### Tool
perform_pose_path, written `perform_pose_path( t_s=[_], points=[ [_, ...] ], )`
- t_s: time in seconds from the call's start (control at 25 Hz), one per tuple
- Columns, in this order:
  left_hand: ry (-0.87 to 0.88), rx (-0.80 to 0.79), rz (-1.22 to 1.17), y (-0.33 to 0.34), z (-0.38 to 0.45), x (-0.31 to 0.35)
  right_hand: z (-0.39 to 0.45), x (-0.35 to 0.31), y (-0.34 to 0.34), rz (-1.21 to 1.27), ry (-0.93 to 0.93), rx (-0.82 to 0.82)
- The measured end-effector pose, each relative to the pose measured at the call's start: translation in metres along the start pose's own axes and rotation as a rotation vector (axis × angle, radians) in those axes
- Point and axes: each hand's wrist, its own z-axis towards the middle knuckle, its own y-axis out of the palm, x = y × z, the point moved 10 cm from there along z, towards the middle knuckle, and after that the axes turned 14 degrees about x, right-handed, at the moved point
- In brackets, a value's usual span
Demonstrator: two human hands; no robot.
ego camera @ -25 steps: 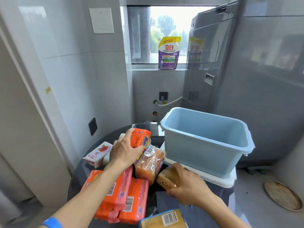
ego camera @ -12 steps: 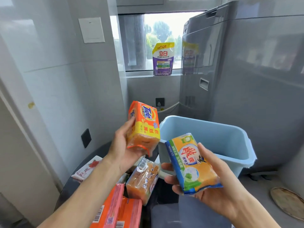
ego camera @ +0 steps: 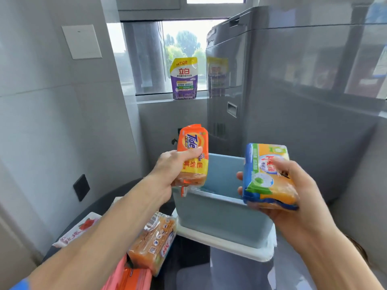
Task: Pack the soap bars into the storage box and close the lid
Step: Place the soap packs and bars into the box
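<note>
With your left hand [ego camera: 173, 170] gripping the orange wrapped soap bar [ego camera: 193, 153] and your right hand [ego camera: 293, 197] gripping the yellow-and-blue wrapped soap bar [ego camera: 269, 174], lower both flat into the pale blue plastic box [ego camera: 219, 216].

The storage box [ego camera: 219, 218] stands on its lid [ego camera: 226, 243] at the right of the desk [ego camera: 100, 208]. Above the box's near rim, the left hand [ego camera: 173, 170] holds one soap bar [ego camera: 192, 151], and the right hand [ego camera: 293, 197] holds another [ego camera: 268, 176] to its right. More bars [ego camera: 152, 241] lie on the desk left of the box.
</note>
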Motion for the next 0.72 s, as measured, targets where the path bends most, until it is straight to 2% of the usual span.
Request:
perform_pose_path(
  t_s=[0.2,0.4,0.56,0.72],
  points=[
    [0.007,0.03,0.393,0.063,0.033,-0.005,0.025,-0.012,-0.037,-0.018,-0.036,0.216],
    [-0.014,-0.087,0.777,0.096,0.052,-0.047,0.04,-0.02,-0.051,-0.04,-0.071,0.274],
    [0.118,-0.183,1.273,0.106,0.053,-0.075,0.049,-0.022,-0.06,-0.05,-0.086,0.305],
    [0.127,-0.279,1.445,0.11,0.056,-0.087,0.057,-0.02,-0.063,-0.18,-0.095,0.324]
  ],
)
